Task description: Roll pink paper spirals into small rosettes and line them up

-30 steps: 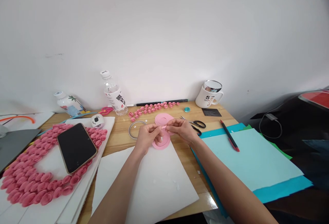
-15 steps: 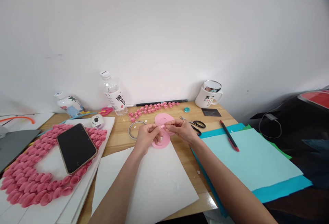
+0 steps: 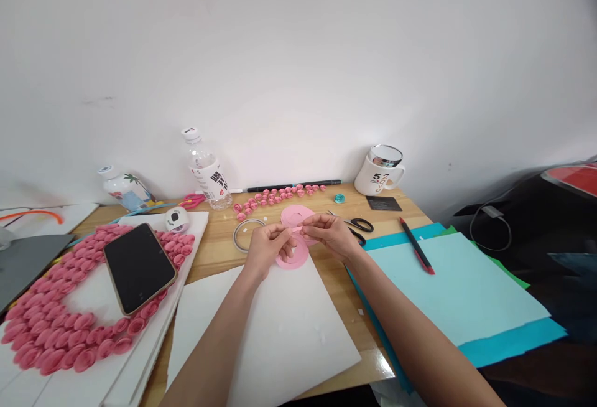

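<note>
Between my fingertips is a small pink paper strip, pinched from both sides. My left hand is closed on its left end, and my right hand grips the right end with thumb and forefinger. Pink paper rings or spirals lie just below and behind my fingers, partly covered by them. A white sheet is spread under my forearms. To the left of my left hand rests a grey tape ring. Scissors with black handles lie right of my right hand.
Rolled pink paper flowers line the back, beside a teal one. A bottle and a mug stand by the wall. Left lies a phone on a pink flower wreath; right, blue paper with a pen.
Almost nothing differs. My fingers shift very slightly on the pink paper strip, and the view tilts a little.
</note>
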Tool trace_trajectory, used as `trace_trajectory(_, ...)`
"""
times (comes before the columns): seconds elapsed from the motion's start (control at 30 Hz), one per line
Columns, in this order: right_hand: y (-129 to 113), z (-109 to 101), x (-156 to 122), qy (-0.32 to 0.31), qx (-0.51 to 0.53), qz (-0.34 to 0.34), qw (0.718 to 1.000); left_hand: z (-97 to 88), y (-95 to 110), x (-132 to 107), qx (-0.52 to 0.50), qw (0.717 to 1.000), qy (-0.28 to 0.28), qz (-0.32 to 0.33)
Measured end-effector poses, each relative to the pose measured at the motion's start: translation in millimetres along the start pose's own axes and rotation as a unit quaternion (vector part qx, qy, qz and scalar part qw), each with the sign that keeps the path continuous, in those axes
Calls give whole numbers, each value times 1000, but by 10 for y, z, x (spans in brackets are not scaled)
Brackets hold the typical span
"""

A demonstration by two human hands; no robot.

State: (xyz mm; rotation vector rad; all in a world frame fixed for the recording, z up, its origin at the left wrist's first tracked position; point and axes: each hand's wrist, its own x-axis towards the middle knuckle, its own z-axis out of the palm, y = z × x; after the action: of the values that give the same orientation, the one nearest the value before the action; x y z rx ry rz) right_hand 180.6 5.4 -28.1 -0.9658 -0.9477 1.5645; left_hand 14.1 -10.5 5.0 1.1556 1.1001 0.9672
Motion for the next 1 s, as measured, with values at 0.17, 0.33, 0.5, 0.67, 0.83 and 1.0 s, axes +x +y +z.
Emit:
trace_trajectory(0.17, 2, 11, -5, 1, -6, 3, 1000, 7, 5, -5, 1, 1000, -2, 5)
trace_trajectory(0.33, 3, 17, 2, 2, 4, -1, 1000, 10, 8, -6, 3, 1000, -4, 11)
trace_trajectory(0.5, -2, 12, 12, 22, 35, 6, 999, 7, 6, -4, -9, 1000, 3, 12)
trace_trajectory(0.67, -16, 10, 3, 7, 30, 22, 999, -3, -22, 15, -15, 1000, 7, 15)
trace_trajectory(0.83, 6, -16, 18, 8, 28, 17, 999, -1, -31, 19, -11, 1000, 4, 14)
trace_trajectory(1.0, 33, -41, 35, 13, 27, 8, 1000, 9, -4, 5, -12, 1000, 4, 11)
